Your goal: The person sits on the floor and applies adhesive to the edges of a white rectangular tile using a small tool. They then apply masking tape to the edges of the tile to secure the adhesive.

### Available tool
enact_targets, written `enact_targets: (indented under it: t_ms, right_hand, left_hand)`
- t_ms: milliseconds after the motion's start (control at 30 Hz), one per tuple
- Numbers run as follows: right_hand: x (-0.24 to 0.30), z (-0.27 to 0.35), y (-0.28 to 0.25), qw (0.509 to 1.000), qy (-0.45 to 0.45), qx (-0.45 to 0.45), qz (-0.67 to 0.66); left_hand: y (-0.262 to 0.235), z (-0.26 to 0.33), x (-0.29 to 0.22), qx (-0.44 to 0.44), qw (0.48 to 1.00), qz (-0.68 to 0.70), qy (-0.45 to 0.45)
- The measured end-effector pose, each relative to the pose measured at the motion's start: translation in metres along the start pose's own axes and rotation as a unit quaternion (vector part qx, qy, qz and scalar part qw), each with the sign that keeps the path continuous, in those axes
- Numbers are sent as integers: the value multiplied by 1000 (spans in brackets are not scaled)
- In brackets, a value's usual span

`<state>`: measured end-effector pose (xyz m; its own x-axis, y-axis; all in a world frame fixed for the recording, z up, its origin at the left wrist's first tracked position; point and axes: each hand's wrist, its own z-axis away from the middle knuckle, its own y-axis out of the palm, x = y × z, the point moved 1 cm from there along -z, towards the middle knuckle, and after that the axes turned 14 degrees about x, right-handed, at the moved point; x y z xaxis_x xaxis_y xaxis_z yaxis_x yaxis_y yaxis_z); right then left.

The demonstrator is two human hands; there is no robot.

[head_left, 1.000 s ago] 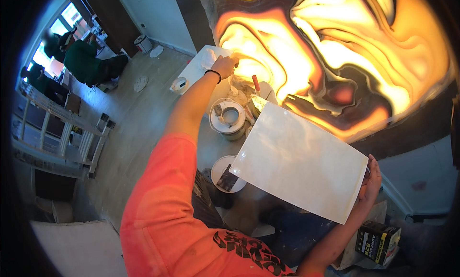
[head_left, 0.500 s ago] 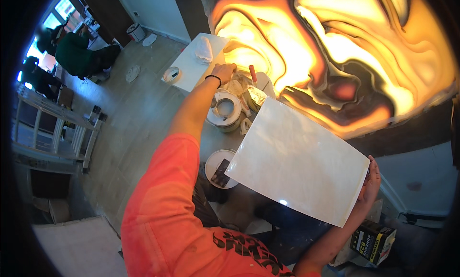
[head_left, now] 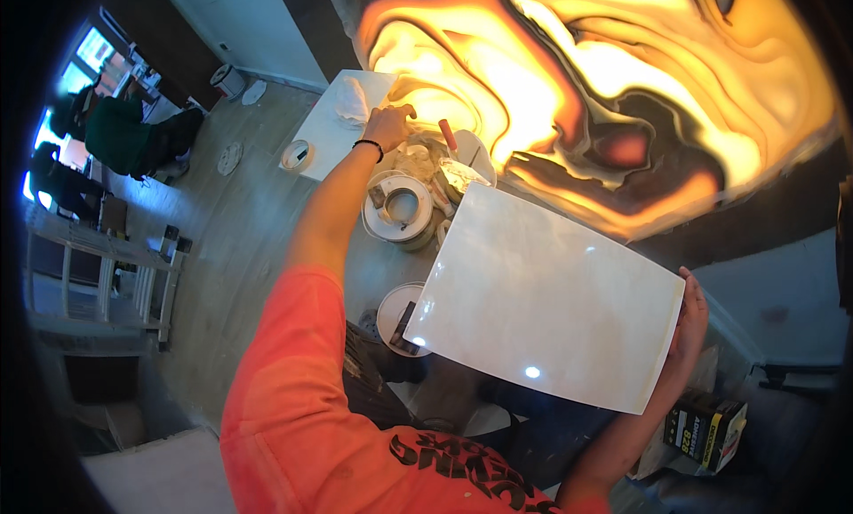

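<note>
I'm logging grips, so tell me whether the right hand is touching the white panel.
Touching: the head view shows the right hand gripping the white panel along its right edge, with no gap between them.

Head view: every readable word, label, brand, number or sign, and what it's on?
Black-and-yellow container: printed lettering and a number; wording withheld.
Orange shirt: large dark lettering, partly distorted by folds; wording withheld.
White panel: none visible.

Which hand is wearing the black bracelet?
The left hand, up near the glowing swirly wall. It has the black bracelet around its wrist; the right hand, holding the right edge of the white panel, shows none.
</note>
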<state>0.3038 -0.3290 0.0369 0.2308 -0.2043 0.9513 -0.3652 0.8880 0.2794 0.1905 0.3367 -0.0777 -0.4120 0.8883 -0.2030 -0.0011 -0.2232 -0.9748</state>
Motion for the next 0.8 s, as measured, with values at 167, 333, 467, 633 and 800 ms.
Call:
enact_targets:
  t_ms: [167,333,467,633,800]
  right_hand:
    - [2,3,0,1000,4,-8,3]
    - [4,5,2,1000,9,-12,9]
    - [3,5,-2,1000,10,-3,17]
    - [3,6,-4,999,13,-5,32]
    - [2,6,-8,1000,12,-1,29]
  left_hand:
    - [1,2,-6,7,1000,26,4]
    - [4,6,1,-58,997,24,46]
    - [-1,-1,1,22,996,81,18]
    - [-5,0,0,33,996,83,11]
    - [-6,2,-8,10,998,69,4]
